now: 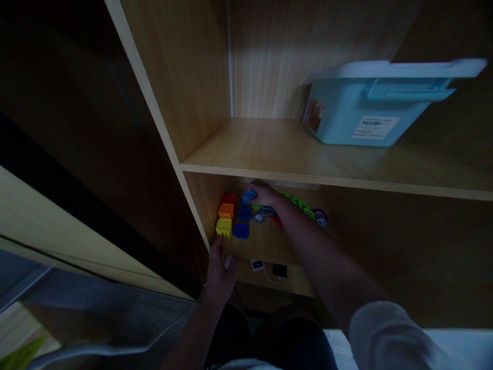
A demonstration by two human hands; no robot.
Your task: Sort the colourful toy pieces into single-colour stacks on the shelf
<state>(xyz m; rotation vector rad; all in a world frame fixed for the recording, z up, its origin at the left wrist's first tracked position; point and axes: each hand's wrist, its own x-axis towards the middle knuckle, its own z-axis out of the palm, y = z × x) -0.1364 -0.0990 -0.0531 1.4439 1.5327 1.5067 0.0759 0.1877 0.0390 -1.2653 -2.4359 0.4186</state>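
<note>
My right hand (264,194) reaches into the lower shelf space, fingers closed on a light blue toy building block (248,196). Just in front of it lie a dark blue block (244,214) and another dark blue block (241,230). Along the left side runs a row of stacked blocks: red (228,199), orange (226,210) and yellow (224,227). My left hand (220,270) is at the shelf's front edge below the yellow blocks, thumb and fingers apart. A small whitish thing (227,261) shows between them; I cannot tell whether they touch it.
Green linked blocks (298,202) and grey wheel-like pieces (259,218) lie on the same shelf, partly behind my right forearm. A light blue lidded bin (358,110) stands on the shelf above. Lower down are a white device (257,264) with a cable and a black box (280,270).
</note>
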